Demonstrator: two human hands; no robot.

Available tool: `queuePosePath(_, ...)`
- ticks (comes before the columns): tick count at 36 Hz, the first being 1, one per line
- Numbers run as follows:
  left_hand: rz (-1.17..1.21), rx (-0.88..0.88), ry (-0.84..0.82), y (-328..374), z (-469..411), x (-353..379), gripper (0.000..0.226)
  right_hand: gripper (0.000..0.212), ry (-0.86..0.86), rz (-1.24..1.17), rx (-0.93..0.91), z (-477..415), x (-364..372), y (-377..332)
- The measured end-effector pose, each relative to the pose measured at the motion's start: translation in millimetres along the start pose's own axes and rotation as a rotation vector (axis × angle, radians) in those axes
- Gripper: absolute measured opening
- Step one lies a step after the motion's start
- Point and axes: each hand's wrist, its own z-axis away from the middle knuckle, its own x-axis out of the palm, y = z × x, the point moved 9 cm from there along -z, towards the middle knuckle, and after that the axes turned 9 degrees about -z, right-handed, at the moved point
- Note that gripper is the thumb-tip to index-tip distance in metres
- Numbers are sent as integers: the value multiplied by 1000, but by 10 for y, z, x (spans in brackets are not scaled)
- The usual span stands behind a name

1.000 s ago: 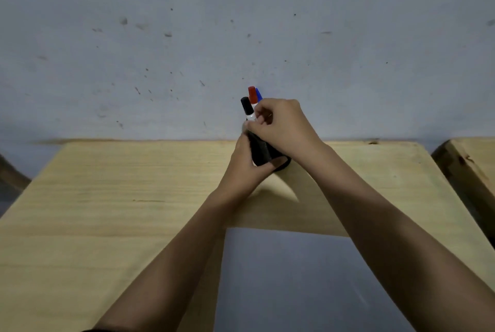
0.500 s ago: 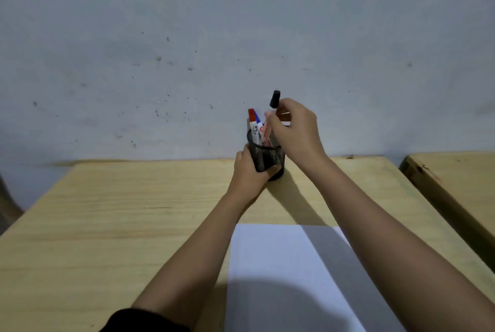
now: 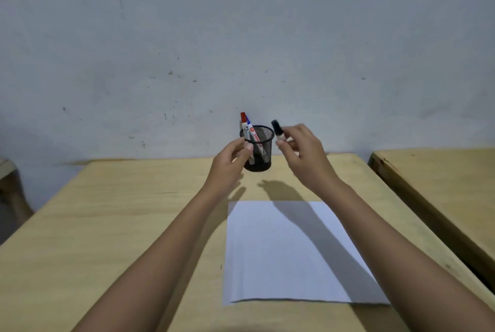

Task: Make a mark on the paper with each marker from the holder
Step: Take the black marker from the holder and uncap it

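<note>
Right hand (image 3: 302,155): closed on black-capped marker (image 3: 277,130), raised just right of mesh holder (image 3: 261,153). Left hand (image 3: 231,163): fingers loosely parted beside holder. Red marker (image 3: 243,121) and blue marker (image 3: 251,132) are kept inside. Blank paper (image 3: 281,256) is laid on bench (image 3: 107,224), nearer than both hands.

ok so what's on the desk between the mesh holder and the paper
Nothing but bare desk between the holder and the paper, crossed only by hand shadows, in the head view.
</note>
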Motion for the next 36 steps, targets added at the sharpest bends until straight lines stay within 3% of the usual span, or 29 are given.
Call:
queuePosePath(2,25,41,-14,114,115,5,26,26,-74,57,11,132,85,28)
queuePosePath(10,-44,105,-63,260,480,27,12,20,-258,244,-19,485,303,29)
queuePosePath(19,82,75,-34,194,601,-107,6,20,-357,312,-83,611,408,-94)
queuePosePath(29,296,74,135,162,625,-504,6,13,-309,-170,172,539,149,106)
queuePosePath(32,346,46,160,82,691,-508,6,15,-205,-377,267,557,69,206)
queuePosePath(36,387,-12,165,-27,792,-414,8,17,37,-850,453,689,53,385)
